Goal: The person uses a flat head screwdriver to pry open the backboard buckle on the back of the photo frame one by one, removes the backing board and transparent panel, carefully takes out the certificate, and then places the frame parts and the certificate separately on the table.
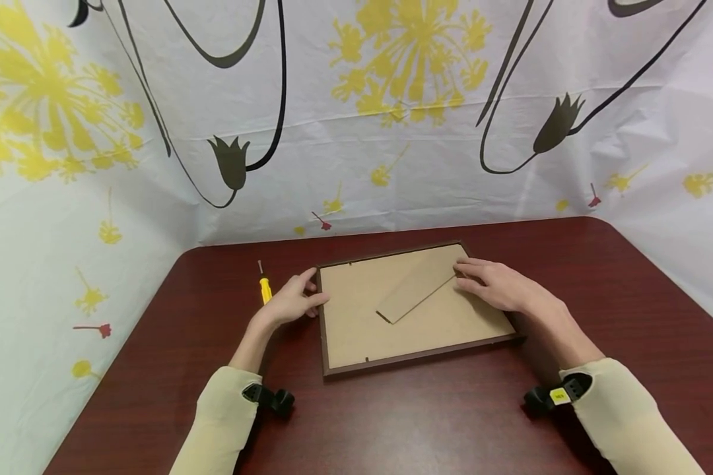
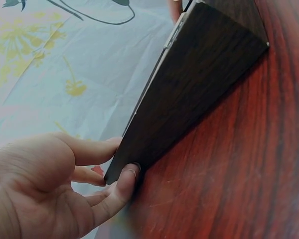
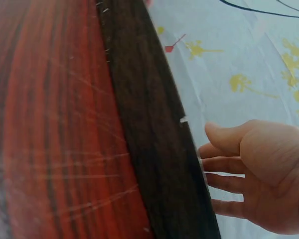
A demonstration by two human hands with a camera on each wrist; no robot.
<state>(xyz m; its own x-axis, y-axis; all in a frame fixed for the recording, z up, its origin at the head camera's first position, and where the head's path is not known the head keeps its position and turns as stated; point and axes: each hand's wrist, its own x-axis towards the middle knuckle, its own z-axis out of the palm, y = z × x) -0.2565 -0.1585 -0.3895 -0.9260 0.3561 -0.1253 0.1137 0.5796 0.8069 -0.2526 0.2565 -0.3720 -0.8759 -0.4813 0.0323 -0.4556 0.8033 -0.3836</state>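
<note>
A dark wooden picture frame [image 1: 422, 356] lies face down on the table, its tan backing board [image 1: 350, 316] upward. On the board a narrow stand flap [image 1: 416, 290] runs diagonally. My left hand [image 1: 291, 300] pinches the frame's left edge; the left wrist view shows the thumb at the upper edge and fingers against the dark side [image 2: 189, 84]. At the right, my right hand [image 1: 496, 284] rests over the board with extended fingers, fingertips by the flap's upper end. In the right wrist view its fingers [image 3: 224, 184] reach in behind the frame's near side.
A yellow-handled screwdriver [image 1: 265, 290] lies left of the frame, just beyond my left hand. The dark red table [image 1: 428, 422] ends at a white flower-patterned sheet [image 1: 309, 165] hanging behind and at the sides. Each wrist wears a black strap with a small camera.
</note>
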